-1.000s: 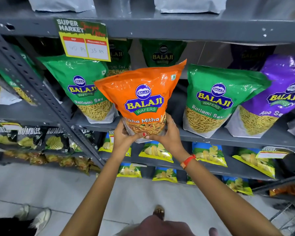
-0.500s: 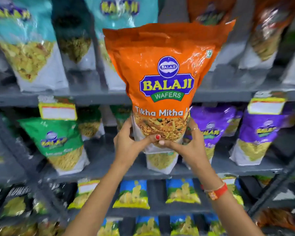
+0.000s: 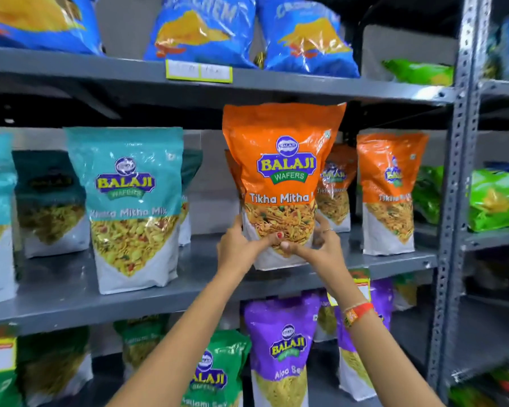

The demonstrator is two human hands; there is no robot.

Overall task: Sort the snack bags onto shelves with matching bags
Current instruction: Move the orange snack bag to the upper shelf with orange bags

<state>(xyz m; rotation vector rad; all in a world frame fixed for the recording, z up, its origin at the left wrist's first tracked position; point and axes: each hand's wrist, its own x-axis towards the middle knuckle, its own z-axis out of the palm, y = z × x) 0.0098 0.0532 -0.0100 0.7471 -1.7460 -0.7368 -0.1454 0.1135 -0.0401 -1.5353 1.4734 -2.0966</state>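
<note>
I hold an orange Balaji "Tikha Mitha" bag [image 3: 282,160] upright by its lower part, my left hand [image 3: 238,245] on its left side and my right hand [image 3: 321,248] on its right. Its base hangs just over the front of the grey middle shelf [image 3: 71,289]. Matching orange Tikha Mitha bags stand on that shelf: one [image 3: 390,192] to the right and another [image 3: 335,186] partly hidden behind the held bag. Teal "Khatta Mitha Mix" bags [image 3: 130,207] stand on the same shelf to the left.
Blue chip bags [image 3: 206,27] line the shelf above. Purple Aloo Sev bags [image 3: 282,345] and green Ratlami Sev bags [image 3: 215,371] stand on the shelf below. A perforated grey upright [image 3: 456,201] borders the bay on the right, with green bags [image 3: 494,198] beyond it.
Both hands have lifted the orange bag from the green Ratlami Sev shelf up to the shelf with the orange bags. My view has risen with it.
</note>
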